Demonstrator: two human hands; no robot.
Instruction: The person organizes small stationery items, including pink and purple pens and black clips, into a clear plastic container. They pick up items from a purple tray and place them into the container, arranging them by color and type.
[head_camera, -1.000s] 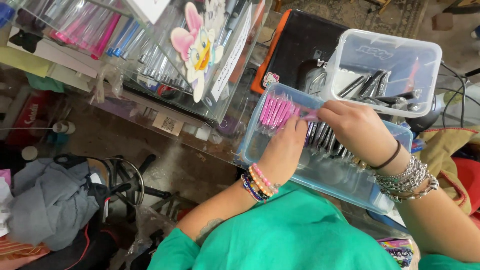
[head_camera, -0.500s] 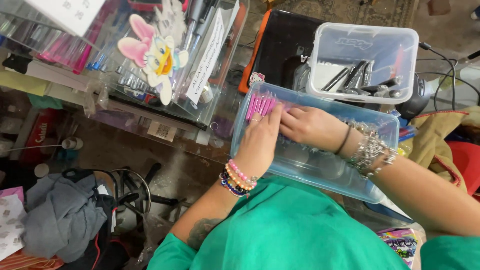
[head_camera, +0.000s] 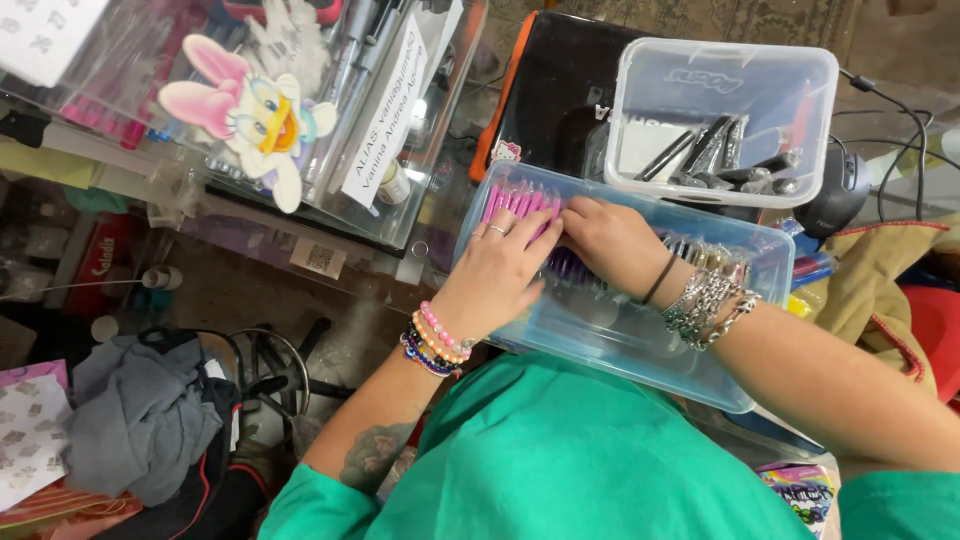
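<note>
While both hands sort inside the clear blue bin (head_camera: 640, 340), the left hand (head_camera: 500, 265) lies flat, fingers together, on pink pens (head_camera: 515, 203); the right hand (head_camera: 610, 240) curls onto them. Next, likely a careful pinch.

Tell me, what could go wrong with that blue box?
The blue box seems to sit on the lap, past the table edge, so it might tip. Both hands, left and right, press the pink pens, which could scatter. Bracelets might snag the wrapped pens.
</note>
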